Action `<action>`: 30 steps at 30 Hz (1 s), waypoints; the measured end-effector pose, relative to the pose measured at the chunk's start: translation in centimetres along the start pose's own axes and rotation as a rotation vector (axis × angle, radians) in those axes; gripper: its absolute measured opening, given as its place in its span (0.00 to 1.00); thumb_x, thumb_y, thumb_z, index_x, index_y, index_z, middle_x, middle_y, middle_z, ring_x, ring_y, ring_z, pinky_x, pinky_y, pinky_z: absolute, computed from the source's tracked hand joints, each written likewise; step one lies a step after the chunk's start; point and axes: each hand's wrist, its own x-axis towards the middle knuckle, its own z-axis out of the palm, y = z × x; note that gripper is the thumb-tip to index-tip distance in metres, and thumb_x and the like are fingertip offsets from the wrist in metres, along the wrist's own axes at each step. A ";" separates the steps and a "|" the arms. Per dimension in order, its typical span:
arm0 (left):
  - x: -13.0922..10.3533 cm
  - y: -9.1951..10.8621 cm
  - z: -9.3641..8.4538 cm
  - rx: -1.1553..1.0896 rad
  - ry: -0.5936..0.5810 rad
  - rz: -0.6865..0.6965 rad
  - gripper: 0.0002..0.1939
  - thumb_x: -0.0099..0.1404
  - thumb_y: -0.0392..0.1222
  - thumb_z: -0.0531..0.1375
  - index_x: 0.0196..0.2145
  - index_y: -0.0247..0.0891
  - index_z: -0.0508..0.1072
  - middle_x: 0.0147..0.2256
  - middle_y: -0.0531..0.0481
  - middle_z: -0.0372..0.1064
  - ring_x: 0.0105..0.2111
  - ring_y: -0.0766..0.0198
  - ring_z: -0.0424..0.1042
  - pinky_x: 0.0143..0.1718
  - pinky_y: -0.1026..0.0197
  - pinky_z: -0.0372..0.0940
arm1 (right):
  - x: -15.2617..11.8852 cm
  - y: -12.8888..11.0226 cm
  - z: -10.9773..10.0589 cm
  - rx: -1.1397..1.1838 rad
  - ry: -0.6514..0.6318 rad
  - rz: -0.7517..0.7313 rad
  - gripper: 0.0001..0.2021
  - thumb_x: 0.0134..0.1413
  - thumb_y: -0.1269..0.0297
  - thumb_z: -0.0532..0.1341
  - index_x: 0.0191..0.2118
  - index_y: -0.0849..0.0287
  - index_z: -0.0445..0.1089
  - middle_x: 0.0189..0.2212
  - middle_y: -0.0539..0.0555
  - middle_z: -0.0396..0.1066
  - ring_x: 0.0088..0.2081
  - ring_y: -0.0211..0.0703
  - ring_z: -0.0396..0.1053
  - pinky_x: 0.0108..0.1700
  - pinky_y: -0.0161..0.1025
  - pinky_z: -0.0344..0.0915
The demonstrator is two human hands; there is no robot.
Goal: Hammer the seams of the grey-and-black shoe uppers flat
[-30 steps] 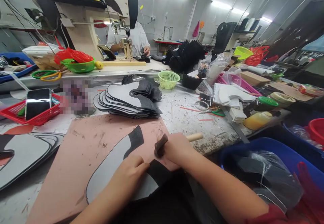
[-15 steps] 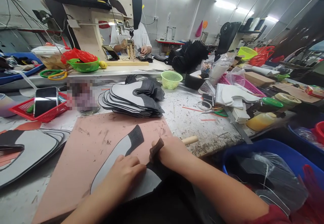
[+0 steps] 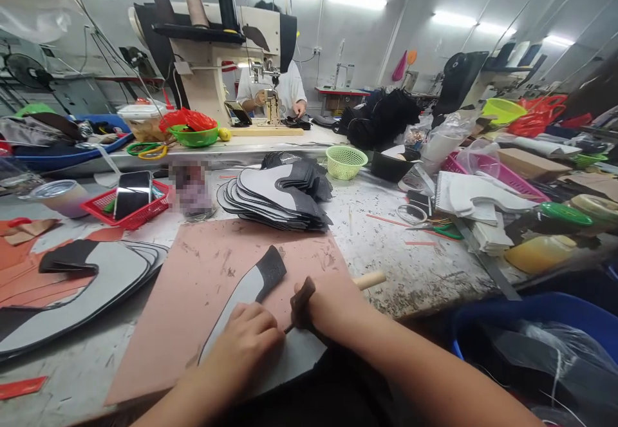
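In the head view a curved grey-and-black shoe upper piece (image 3: 246, 287) lies on a pink board (image 3: 167, 311). My left hand (image 3: 251, 333) rests on its middle, fingers bent and pressed together along the inner edge. Just right of those fingers, my right hand (image 3: 333, 301) is closed around a hammer (image 3: 302, 299). The hammer's dark head sits low by the piece's edge, and its pale wooden handle pokes out behind the hand. Whether the head touches the piece cannot be made out. The near end of the piece is partly covered by my hands and dark clothing.
A stack of similar pieces (image 3: 277, 195) stands behind the board, and more pieces (image 3: 111, 272) lie at left. Beyond are a green basket (image 3: 346, 163), a red basket (image 3: 140, 214) and a sewing machine (image 3: 207, 60). A blue tub (image 3: 483, 308) stands at right; a co-worker sits opposite.
The head view has shifted, so the scene sits further right and more of the left side shows. Both hands keep nearly the same places on the piece and hammer.
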 end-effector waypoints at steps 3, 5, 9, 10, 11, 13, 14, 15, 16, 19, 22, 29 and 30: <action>-0.5 -0.4 0.0 0.013 -0.043 0.020 0.12 0.61 0.28 0.51 0.35 0.41 0.70 0.32 0.53 0.69 0.35 0.63 0.64 0.39 0.59 0.52 | 0.0 -0.4 -0.1 0.007 0.012 0.006 0.07 0.51 0.71 0.55 0.31 0.59 0.71 0.27 0.55 0.74 0.30 0.45 0.72 0.29 0.35 0.57; -0.7 -0.9 -0.1 0.051 -0.026 0.007 0.13 0.63 0.30 0.50 0.39 0.42 0.70 0.40 0.49 0.69 0.41 0.60 0.65 0.43 0.57 0.53 | 0.0 -0.6 -0.2 0.016 -0.029 0.027 0.08 0.52 0.71 0.55 0.33 0.59 0.71 0.29 0.55 0.75 0.31 0.45 0.72 0.28 0.35 0.58; -1.0 -1.3 -0.8 0.070 -0.023 0.070 0.16 0.67 0.31 0.46 0.42 0.43 0.70 0.45 0.49 0.69 0.47 0.61 0.65 0.52 0.55 0.47 | 0.2 -0.6 -0.2 0.007 -0.062 0.002 0.09 0.51 0.72 0.55 0.34 0.59 0.72 0.30 0.55 0.75 0.32 0.45 0.72 0.29 0.35 0.57; -1.0 -1.3 -1.0 0.060 -0.051 0.090 0.16 0.68 0.30 0.45 0.41 0.43 0.70 0.41 0.51 0.70 0.44 0.63 0.66 0.51 0.57 0.48 | 0.2 -0.5 -0.2 0.001 -0.046 -0.009 0.08 0.50 0.72 0.55 0.33 0.59 0.72 0.30 0.55 0.75 0.31 0.45 0.72 0.29 0.35 0.57; -1.0 -1.2 -1.3 0.060 -0.082 0.092 0.17 0.68 0.29 0.45 0.41 0.43 0.70 0.38 0.52 0.70 0.41 0.64 0.67 0.49 0.57 0.49 | 0.2 -0.4 -0.2 -0.002 -0.017 -0.014 0.08 0.50 0.72 0.55 0.32 0.59 0.72 0.29 0.55 0.75 0.31 0.45 0.72 0.29 0.35 0.57; -0.7 -1.0 -1.8 0.086 -0.147 0.070 0.16 0.67 0.28 0.45 0.40 0.42 0.70 0.34 0.52 0.69 0.36 0.64 0.66 0.44 0.58 0.50 | 0.2 -0.3 -0.2 -0.013 0.033 -0.004 0.08 0.51 0.71 0.55 0.33 0.59 0.72 0.28 0.55 0.74 0.31 0.45 0.72 0.29 0.35 0.57; -0.5 -0.9 -2.0 0.095 -0.187 0.055 0.17 0.66 0.27 0.46 0.39 0.42 0.70 0.33 0.52 0.69 0.34 0.64 0.66 0.42 0.58 0.51 | 0.2 -0.3 -0.3 -0.025 0.027 0.012 0.09 0.50 0.71 0.55 0.34 0.59 0.72 0.28 0.55 0.74 0.31 0.45 0.72 0.29 0.35 0.57; -0.4 -0.9 -2.1 0.090 -0.224 0.038 0.17 0.66 0.26 0.46 0.39 0.43 0.70 0.33 0.53 0.68 0.33 0.64 0.65 0.40 0.58 0.51 | 0.3 -0.2 -0.3 -0.039 0.005 0.028 0.09 0.50 0.71 0.55 0.35 0.59 0.72 0.28 0.56 0.74 0.30 0.44 0.72 0.28 0.35 0.57; -0.2 -0.9 -2.1 0.069 -0.250 0.020 0.17 0.65 0.26 0.46 0.38 0.43 0.70 0.32 0.53 0.68 0.32 0.65 0.64 0.39 0.59 0.51 | 0.3 -0.2 -0.4 -0.052 -0.019 0.038 0.09 0.49 0.72 0.55 0.35 0.59 0.71 0.29 0.55 0.74 0.30 0.44 0.72 0.28 0.35 0.56; 0.2 -1.1 -1.5 -0.013 -0.228 -0.012 0.12 0.66 0.29 0.48 0.34 0.39 0.70 0.30 0.53 0.67 0.30 0.66 0.65 0.35 0.60 0.51 | 0.4 -0.1 -0.9 -0.069 -0.006 0.061 0.10 0.49 0.73 0.54 0.34 0.58 0.71 0.28 0.54 0.74 0.31 0.45 0.72 0.28 0.35 0.56; 0.4 -1.2 -0.9 0.006 -0.145 -0.011 0.12 0.66 0.30 0.48 0.35 0.37 0.70 0.30 0.51 0.67 0.31 0.65 0.65 0.35 0.59 0.51 | 0.5 -0.3 -1.3 -0.062 0.017 0.016 0.10 0.50 0.72 0.54 0.34 0.58 0.71 0.30 0.54 0.74 0.32 0.45 0.72 0.28 0.36 0.56; 0.3 -1.2 -2.2 0.023 -0.265 -0.026 0.16 0.65 0.27 0.46 0.36 0.38 0.71 0.31 0.50 0.66 0.32 0.64 0.63 0.36 0.59 0.52 | 0.7 -0.9 -1.6 -0.047 -0.024 0.020 0.09 0.49 0.73 0.56 0.33 0.59 0.72 0.29 0.54 0.74 0.31 0.45 0.72 0.27 0.35 0.56; 0.2 -1.4 -2.3 0.005 -0.257 -0.018 0.16 0.65 0.27 0.45 0.37 0.38 0.71 0.32 0.50 0.67 0.33 0.64 0.63 0.36 0.59 0.53 | 0.7 -1.0 -1.5 -0.032 -0.040 0.005 0.09 0.49 0.73 0.56 0.34 0.59 0.72 0.30 0.54 0.75 0.32 0.44 0.72 0.27 0.35 0.56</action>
